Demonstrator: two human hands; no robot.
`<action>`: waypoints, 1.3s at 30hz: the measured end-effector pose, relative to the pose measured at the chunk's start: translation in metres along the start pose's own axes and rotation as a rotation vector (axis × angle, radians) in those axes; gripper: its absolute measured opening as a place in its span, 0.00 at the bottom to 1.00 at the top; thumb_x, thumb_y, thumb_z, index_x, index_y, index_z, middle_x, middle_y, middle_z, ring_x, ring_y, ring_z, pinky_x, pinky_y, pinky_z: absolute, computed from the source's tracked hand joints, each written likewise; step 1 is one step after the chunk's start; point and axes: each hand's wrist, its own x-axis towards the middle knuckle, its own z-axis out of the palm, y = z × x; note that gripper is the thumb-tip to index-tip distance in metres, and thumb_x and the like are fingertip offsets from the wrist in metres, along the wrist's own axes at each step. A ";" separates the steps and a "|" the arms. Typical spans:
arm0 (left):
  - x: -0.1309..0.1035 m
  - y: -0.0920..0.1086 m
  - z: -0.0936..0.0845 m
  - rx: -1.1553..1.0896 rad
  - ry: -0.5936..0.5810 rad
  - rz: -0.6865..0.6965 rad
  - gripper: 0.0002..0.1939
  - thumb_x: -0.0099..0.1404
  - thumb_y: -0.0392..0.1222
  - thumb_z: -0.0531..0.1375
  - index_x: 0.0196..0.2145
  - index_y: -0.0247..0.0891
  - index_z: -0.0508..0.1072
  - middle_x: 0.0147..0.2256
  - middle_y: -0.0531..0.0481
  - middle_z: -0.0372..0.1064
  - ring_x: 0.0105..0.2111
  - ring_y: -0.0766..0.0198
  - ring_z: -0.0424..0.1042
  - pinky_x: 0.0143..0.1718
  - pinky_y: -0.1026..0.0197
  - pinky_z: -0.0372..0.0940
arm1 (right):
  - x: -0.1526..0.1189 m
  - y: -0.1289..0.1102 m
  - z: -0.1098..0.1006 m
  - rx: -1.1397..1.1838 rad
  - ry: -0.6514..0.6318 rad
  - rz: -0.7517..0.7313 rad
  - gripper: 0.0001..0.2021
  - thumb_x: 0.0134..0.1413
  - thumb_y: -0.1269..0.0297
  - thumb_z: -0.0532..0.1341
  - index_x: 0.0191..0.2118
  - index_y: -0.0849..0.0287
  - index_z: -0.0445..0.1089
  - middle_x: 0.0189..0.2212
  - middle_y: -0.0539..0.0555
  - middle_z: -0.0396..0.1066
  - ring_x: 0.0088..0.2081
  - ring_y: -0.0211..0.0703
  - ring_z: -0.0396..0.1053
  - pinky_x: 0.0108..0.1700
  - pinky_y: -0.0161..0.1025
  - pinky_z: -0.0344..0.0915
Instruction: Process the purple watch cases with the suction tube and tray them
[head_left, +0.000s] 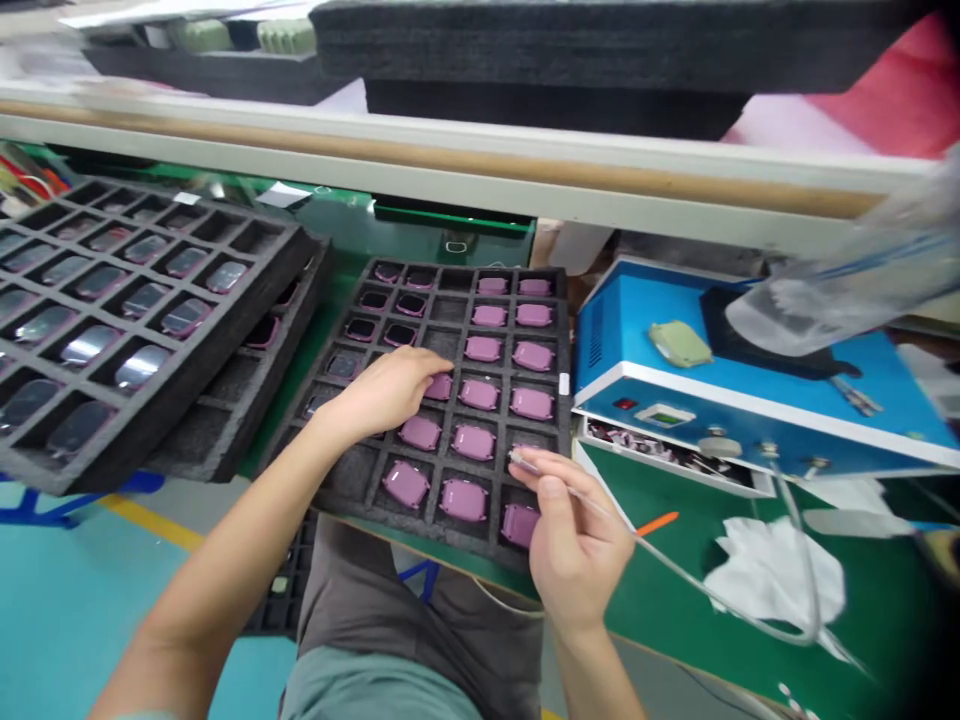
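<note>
A black foam tray (491,548) in front of me holds rows of pink watch-shaped cases (463,499), with dark-faced ones (361,328) at its left. My left hand (397,388) reaches over the middle of the tray, fingers bent down at a pink case (438,387); its fingertips are partly hidden, so I cannot tell whether it grips the case. My right hand (574,530), at the tray's right edge, is closed around a thin pen-like tool (525,461) with a clear hose (675,568). The tool's tip is over the tray's right column.
Stacked foam trays (217,365) with glossy-faced pieces stand at the left. At the right is a blue machine (750,420) bearing a green case (679,344). A white cloth (776,570) and an orange stick (657,523) lie on the green table. A shelf rail (450,165) crosses behind.
</note>
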 end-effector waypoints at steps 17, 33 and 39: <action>-0.067 0.035 0.013 -0.425 0.392 -0.248 0.18 0.75 0.43 0.58 0.54 0.34 0.81 0.50 0.38 0.83 0.50 0.48 0.82 0.56 0.48 0.75 | 0.001 0.000 0.003 -0.035 0.015 -0.032 0.07 0.67 0.66 0.65 0.42 0.55 0.82 0.40 0.56 0.82 0.46 0.45 0.82 0.44 0.43 0.85; -0.039 0.100 0.061 -1.379 0.322 -0.354 0.13 0.64 0.42 0.71 0.45 0.35 0.85 0.45 0.42 0.86 0.44 0.51 0.86 0.49 0.55 0.81 | 0.007 0.002 0.002 -0.104 0.008 -0.077 0.08 0.70 0.67 0.63 0.46 0.53 0.81 0.45 0.55 0.84 0.51 0.48 0.82 0.55 0.51 0.81; -0.039 0.102 0.061 -1.352 0.302 -0.374 0.14 0.64 0.43 0.70 0.46 0.36 0.86 0.46 0.43 0.86 0.44 0.51 0.86 0.49 0.55 0.82 | 0.006 0.002 0.002 -0.128 0.004 -0.060 0.08 0.70 0.67 0.63 0.45 0.53 0.81 0.44 0.56 0.84 0.52 0.50 0.82 0.56 0.54 0.80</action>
